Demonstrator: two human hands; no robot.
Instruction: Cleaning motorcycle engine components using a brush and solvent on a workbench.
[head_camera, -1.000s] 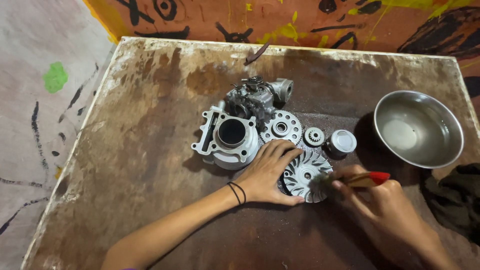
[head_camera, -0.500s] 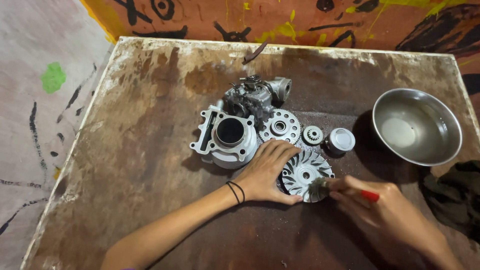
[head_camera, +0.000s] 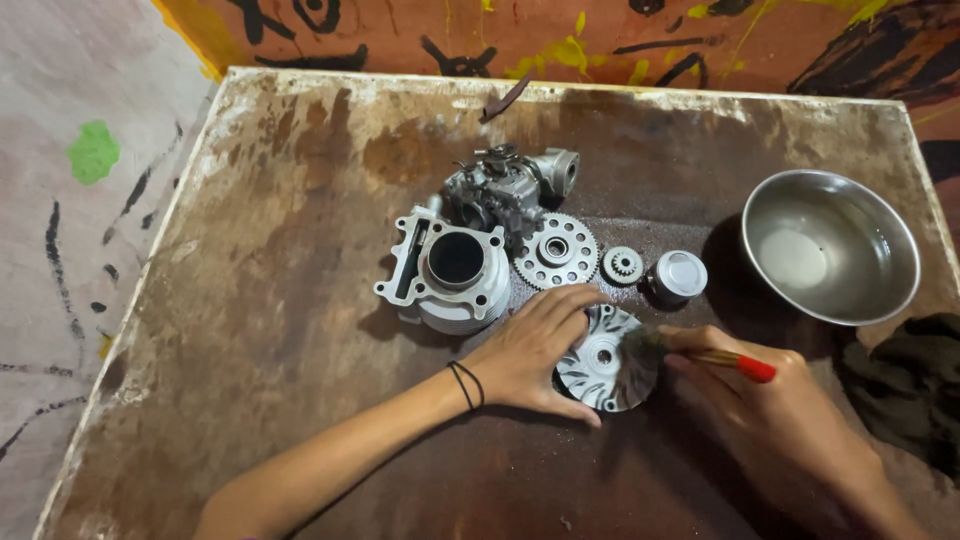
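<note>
A person leans over a stained brown counter (head_camera: 250, 300), seen from above. The left hand (head_camera: 530, 350) lies flat on the left side of a round finned metal disc (head_camera: 607, 358), near the counter's near-middle; its fingers (head_camera: 560, 312) are spread and curved loosely over the disc's far-left rim, with the thumb along the near edge, pressing on it rather than closing round it. A dark band circles that wrist.

The right hand (head_camera: 770, 410) sits just right of the disc, its fingers closed round a small brush with a red handle (head_camera: 735, 362). The bristle end touches the right side of the disc (the bristles themselves are blurred).

Farther away, in a loose row just beyond the disc, lie more metal parts: a ribbed engine cylinder (head_camera: 450, 275) to the left, a large toothed gear (head_camera: 556, 251), a small gear (head_camera: 623, 265) and a short piston (head_camera: 676, 277) to the right. Behind them sits a carburettor (head_camera: 505, 190). A steel bowl (head_camera: 828, 245) stands well apart at the far right, and a dark cloth (head_camera: 905, 390) lies at the right edge.
</note>
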